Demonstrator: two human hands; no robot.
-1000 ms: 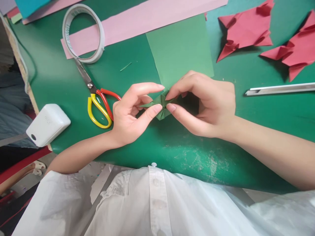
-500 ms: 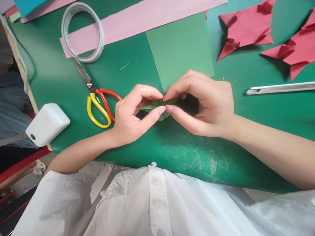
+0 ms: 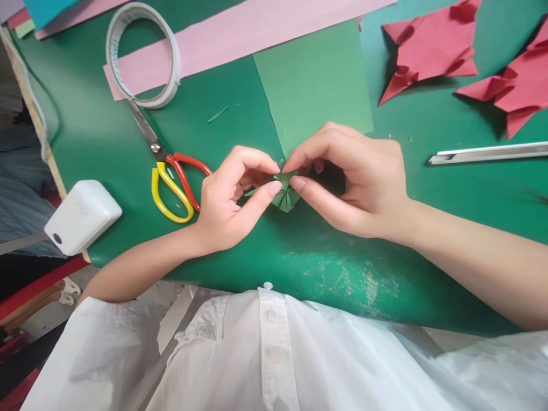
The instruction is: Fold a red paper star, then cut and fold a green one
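A small folded green paper piece (image 3: 286,200) with fan-like creases is held between both hands above the green table. My left hand (image 3: 235,200) pinches its left side between thumb and index finger. From the right, my right hand (image 3: 351,177) pinches the other side, its fingertips close to those of the left. The fingers cover much of the piece. Just beyond the hands lies a flat green paper sheet (image 3: 317,85). Scissors (image 3: 160,154) with one yellow and one red handle loop rest beside my left hand.
A tape roll (image 3: 176,68) lies over the scissor tips and a long pink paper strip (image 3: 240,37). Two folded red paper figures (image 3: 440,45) sit at the upper right, above a utility knife (image 3: 488,153). A white boxy device (image 3: 83,217) stands at the table's left edge.
The thumbs have drawn slightly apart, and more of the creased green paper shows between them. Both hands stay in nearly the same place.
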